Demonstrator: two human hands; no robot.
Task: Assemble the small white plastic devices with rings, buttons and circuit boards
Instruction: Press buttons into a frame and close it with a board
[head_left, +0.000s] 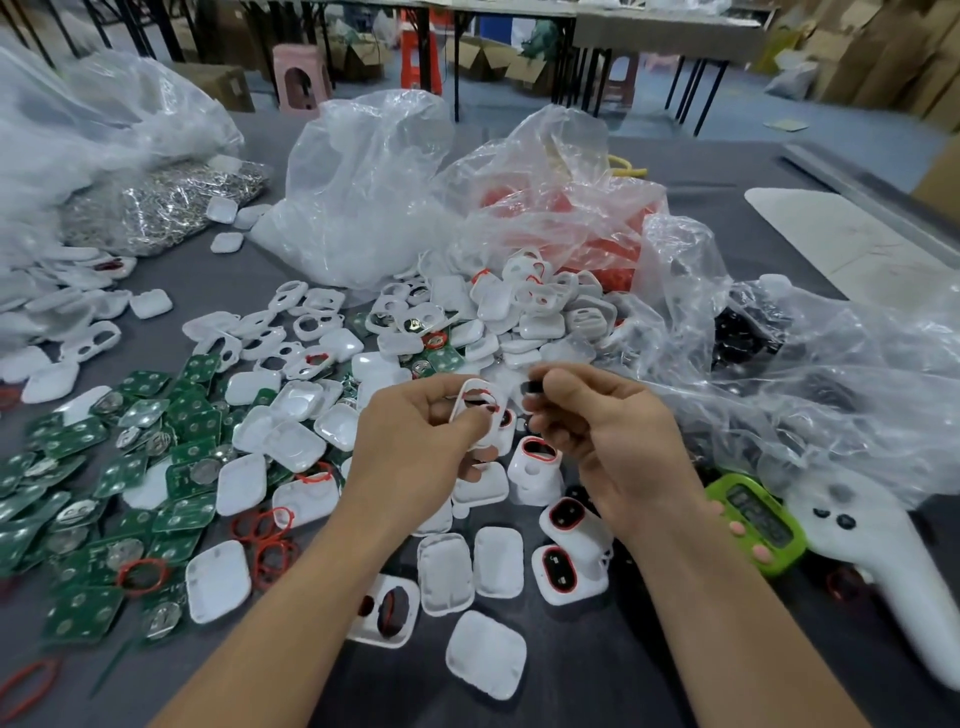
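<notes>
Two grips, left hand (415, 441) clasping white shell (470, 386) (long axis near upright), right hand (613, 441) pinching black button (532, 388)

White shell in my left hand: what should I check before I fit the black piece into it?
1. Left hand grips the white shell: ok.
2. Red ring fully seated in the shell's opening: cannot tell.
3. Right hand pinches the black piece: ok.
4. Black piece in the opening: not ok, it is apart, to the right.
5. Green circuit boards lie near, to the left: ok.
</notes>
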